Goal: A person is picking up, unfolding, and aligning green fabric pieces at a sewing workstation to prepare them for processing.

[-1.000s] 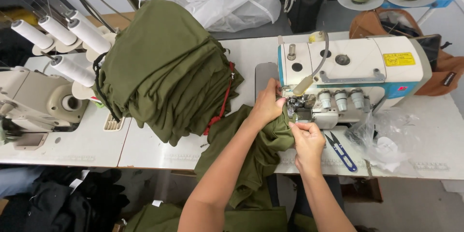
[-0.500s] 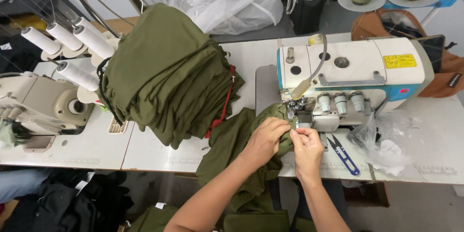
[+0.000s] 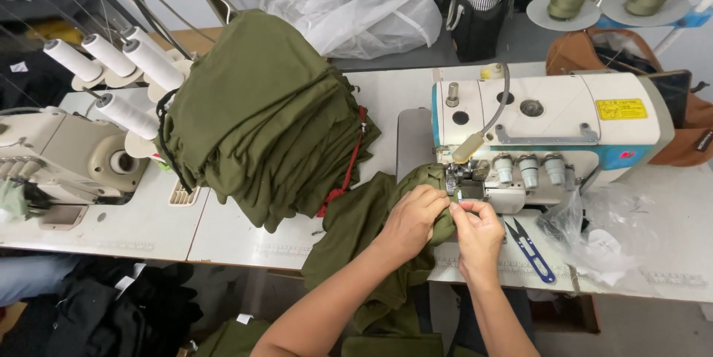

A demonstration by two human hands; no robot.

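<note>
1. Head view, looking down at a white sewing table (image 3: 245,242): both bare hands meet at the front of a white and blue overlock machine (image 3: 549,123).

2. Centrally, the left hand (image 3: 412,219) lies curled over a bunched piece of olive cloth (image 3: 356,231), fingers clenched on the fabric just beside the presser foot (image 3: 464,177).

3. Next to it, the right hand (image 3: 475,234) pinches the cloth's edge between thumb and forefinger, touching the left hand's fingertips.

4. The cloth trails from the machine's needle area down over the table's front edge towards the person's lap.

5. Judging by this, the step in hand is lining up the fabric edge at the foot; the next move seems to call for flat, even edges and fingers kept out of the needle's path.

6. Left of the hands, a tall stack (image 3: 260,119) of folded olive pieces, with a red cord (image 3: 349,167) hanging at its side, lies near the working cloth.

7. Right of the hands, blue-handled snips (image 3: 531,249) lie on the table, and crumpled clear plastic (image 3: 594,231) sits beyond them.

8. At far left stand a second, beige machine (image 3: 67,160) and white thread cones (image 3: 111,67).

9. Possibly in the way: the bunched cloth itself, crowding the foot.
</note>
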